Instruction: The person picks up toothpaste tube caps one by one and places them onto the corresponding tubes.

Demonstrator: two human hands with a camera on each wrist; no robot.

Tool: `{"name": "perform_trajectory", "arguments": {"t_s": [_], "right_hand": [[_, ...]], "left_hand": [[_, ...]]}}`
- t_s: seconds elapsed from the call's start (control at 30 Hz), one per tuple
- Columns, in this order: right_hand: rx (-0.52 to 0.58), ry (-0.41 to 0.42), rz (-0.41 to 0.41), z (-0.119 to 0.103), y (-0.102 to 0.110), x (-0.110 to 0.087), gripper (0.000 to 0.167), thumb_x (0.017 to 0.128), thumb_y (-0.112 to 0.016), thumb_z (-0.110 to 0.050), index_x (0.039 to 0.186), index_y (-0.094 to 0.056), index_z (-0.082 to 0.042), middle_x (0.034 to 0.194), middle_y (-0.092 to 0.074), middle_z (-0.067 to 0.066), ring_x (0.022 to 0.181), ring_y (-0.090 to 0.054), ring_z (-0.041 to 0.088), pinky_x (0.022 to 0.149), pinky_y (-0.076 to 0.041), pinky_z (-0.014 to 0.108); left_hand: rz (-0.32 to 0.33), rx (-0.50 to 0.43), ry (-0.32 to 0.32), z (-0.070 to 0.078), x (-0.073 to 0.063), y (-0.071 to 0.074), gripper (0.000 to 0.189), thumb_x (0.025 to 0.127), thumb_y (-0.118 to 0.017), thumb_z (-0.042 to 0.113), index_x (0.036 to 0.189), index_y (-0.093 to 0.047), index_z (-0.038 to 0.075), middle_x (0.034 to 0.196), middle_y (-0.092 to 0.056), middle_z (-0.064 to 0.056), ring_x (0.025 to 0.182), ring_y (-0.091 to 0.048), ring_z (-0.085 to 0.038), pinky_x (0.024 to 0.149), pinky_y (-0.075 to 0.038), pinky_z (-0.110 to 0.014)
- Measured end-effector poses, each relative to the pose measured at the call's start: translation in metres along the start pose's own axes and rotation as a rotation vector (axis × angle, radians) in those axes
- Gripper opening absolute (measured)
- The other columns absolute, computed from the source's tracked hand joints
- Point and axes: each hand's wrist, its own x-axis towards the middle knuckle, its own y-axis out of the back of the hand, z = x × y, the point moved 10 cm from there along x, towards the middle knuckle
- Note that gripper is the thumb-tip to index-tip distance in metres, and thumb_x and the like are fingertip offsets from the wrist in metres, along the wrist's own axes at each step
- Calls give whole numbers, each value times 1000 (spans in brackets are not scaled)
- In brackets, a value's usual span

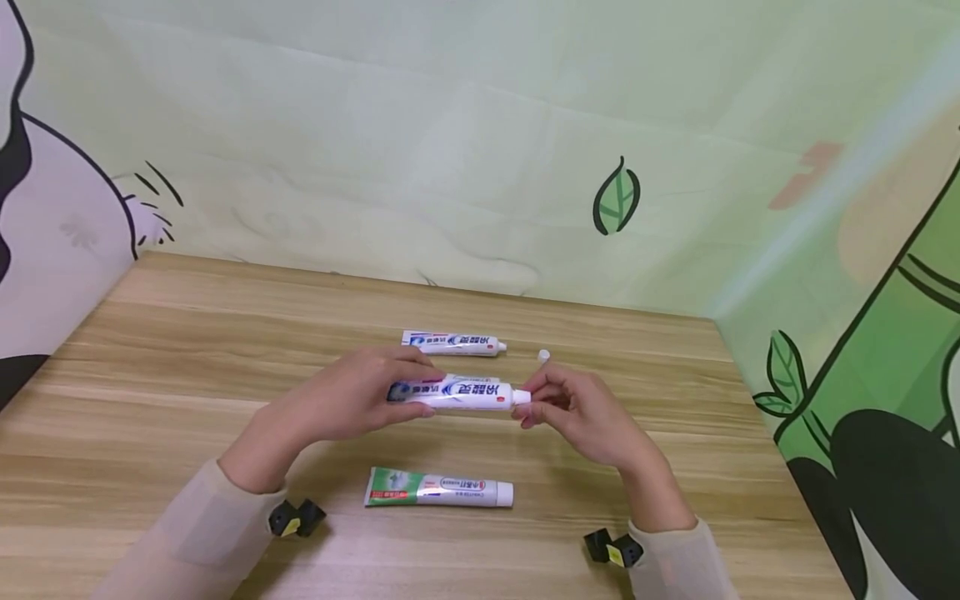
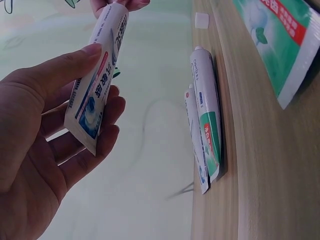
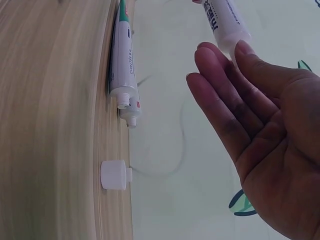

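My left hand [image 1: 352, 396] grips a white and blue toothpaste tube [image 1: 457, 394] around its crimped end, above the table. At the other end, my right hand [image 1: 588, 417] pinches the tube's white cap [image 1: 521, 397] between thumb and fingers. In the left wrist view, the left thumb lies across the tube [image 2: 100, 80], with the fingers curled behind it. Past the right fingertips in the right wrist view, the lower body of the tube [image 3: 227, 20] shows. Whether the cap is still threaded on cannot be seen.
An uncapped white and blue tube [image 1: 450, 343] lies farther back, beside an uncapped green and white one [image 2: 206, 100]. A capped green and white tube [image 1: 442, 489] lies in front. A large loose cap [image 3: 114, 175] and a smaller white piece sit on the wooden table [image 1: 225, 333].
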Motion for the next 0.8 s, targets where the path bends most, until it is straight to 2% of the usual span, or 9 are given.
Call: {"name": "perform_trajectory", "arguments": {"t_s": [0.17,0.37,0.57,0.8], "right_hand": [[7,18,-27,1,-1,1,10,100,-65,-4,109,-67,0,99,-76,23,88,-76,34,85,-61,48],[-19,37,-47,-1,-3,0,12,104,-60,-4,110,-69,0,98,-77,16,88,-76,31,84,-62,46],[-30,58,-64,-1,-5,1,18,106,-58,-8,110,-69,5,97,-75,21,85,-76,29,82,-62,47],[-32,61,-73,-1,-8,1,21,108,-55,-14,104,-71,-1,92,-75,14,84,-75,32,79,-63,43]], "left_hand": [[0,14,-6,0,0,0,42,94,-78,33,131,-73,14,127,-72,1,96,-65,-8,83,-57,-30],[-3,15,-16,1,0,0,42,94,-78,33,131,-73,14,127,-72,0,96,-66,-8,83,-58,-30],[-12,15,-9,1,0,-1,43,94,-78,33,131,-73,14,128,-71,0,96,-65,-8,83,-57,-30],[-18,11,-1,1,0,-2,42,94,-78,34,131,-73,15,128,-71,1,95,-64,-8,82,-57,-28]]}}
